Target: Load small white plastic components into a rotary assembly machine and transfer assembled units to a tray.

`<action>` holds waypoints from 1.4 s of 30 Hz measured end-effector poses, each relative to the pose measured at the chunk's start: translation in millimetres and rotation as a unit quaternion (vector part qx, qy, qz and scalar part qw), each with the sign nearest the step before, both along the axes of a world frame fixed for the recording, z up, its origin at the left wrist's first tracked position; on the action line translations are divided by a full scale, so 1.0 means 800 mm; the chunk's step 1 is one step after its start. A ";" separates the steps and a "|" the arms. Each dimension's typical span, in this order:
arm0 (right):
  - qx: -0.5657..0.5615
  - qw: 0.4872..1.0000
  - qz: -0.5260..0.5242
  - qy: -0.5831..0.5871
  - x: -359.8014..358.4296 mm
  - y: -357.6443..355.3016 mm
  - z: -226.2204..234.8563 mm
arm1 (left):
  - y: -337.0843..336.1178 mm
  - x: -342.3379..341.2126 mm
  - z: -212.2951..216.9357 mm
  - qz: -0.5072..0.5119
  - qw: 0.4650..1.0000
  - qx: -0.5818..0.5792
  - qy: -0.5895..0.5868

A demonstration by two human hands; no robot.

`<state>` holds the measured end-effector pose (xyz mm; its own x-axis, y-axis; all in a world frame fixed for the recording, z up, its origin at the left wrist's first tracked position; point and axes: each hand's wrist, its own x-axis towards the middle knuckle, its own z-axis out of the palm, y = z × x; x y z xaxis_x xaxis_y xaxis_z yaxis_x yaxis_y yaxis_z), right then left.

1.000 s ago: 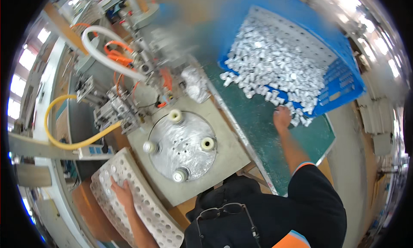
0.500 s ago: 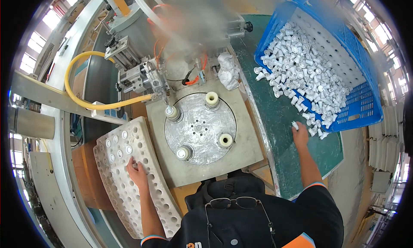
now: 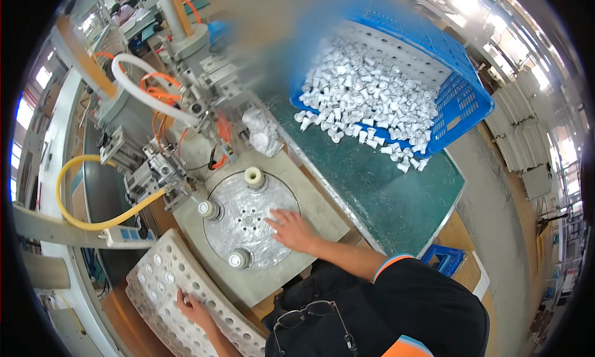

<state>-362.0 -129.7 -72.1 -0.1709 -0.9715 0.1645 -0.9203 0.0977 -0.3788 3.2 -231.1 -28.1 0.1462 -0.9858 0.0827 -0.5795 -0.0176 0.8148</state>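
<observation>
My right hand [image 3: 292, 230] lies palm down over the right side of a round metal turntable [image 3: 226, 236], its fingers stretched and apart. The hand covers one holder there; whether a white piece sits beneath it is hidden. Two holders bear white pieces, one at the left [image 3: 209, 209] and one at the near side [image 3: 240, 258]. The far cream-coloured holder [image 3: 253, 177] shows an open hole. Over a pale tray [image 3: 214, 293] with rows of round holes, my left hand [image 3: 195, 310] hovers with its fingers loosely parted. Several white pieces [image 3: 160, 286] fill holes just beyond it.
A blue crate [image 3: 462, 112] on its side spills many small white flared pieces [image 3: 372, 93] onto the green tabletop [image 3: 378, 193]. Metal machine parts [image 3: 161, 168] with a yellow hose [image 3: 133, 213] stand left of the turntable. A crumpled white bag [image 3: 261, 132] lies behind it.
My right hand has left the white pieces by the crate, where it held one, and moved left onto the turntable. My left hand stays over the tray. The whole view has turned right.
</observation>
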 end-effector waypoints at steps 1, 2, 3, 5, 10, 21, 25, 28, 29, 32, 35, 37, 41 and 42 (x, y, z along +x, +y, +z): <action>-0.001 1.000 -0.007 0.003 0.001 0.008 0.003 | 0.006 -0.006 0.005 0.010 0.999 0.036 0.030; 0.000 0.997 0.006 -0.072 0.004 0.015 0.013 | 0.012 -0.010 0.008 0.007 0.999 0.036 0.030; 0.001 0.989 0.020 -0.147 0.001 0.020 0.018 | 0.016 -0.016 0.008 0.013 0.999 0.022 0.038; -0.035 0.988 -0.037 -0.144 -0.060 0.040 0.014 | 0.027 -0.033 0.018 0.022 0.999 0.008 0.043; -0.123 0.854 -0.502 -0.067 -0.344 0.119 -0.027 | 0.053 -0.092 0.014 -0.019 0.992 0.044 0.116; -0.018 0.828 -0.561 0.004 -0.436 0.138 -0.069 | 0.076 -0.187 0.032 -0.144 0.978 0.116 0.096; -0.162 0.898 -0.375 -0.166 -0.300 0.101 -0.004 | 0.087 -0.152 0.021 -0.106 0.980 0.113 0.122; -0.160 0.951 -0.170 -0.202 -0.162 0.070 0.036 | 0.094 -0.146 0.015 -0.114 0.974 0.148 0.128; -0.142 0.934 -0.144 -0.294 -0.125 0.061 0.033 | 0.090 -0.151 0.017 -0.124 0.973 0.148 0.129; -0.146 0.976 0.039 -0.158 -0.078 0.034 0.024 | 0.075 -0.168 0.026 -0.192 0.963 0.149 0.117; -0.156 0.984 0.070 -0.047 -0.060 0.031 0.011 | 0.062 -0.170 0.026 -0.207 0.960 0.124 0.140; -0.163 0.984 0.065 -0.022 -0.055 0.045 0.016 | 0.058 -0.181 0.029 -0.214 0.956 0.129 0.153; -0.184 0.983 0.013 0.006 -0.107 0.056 0.024 | 0.055 -0.203 0.022 -0.238 0.953 0.131 0.133; -0.040 0.981 -0.185 0.034 -0.138 0.056 0.024 | 0.055 -0.211 0.023 -0.261 0.949 0.128 0.120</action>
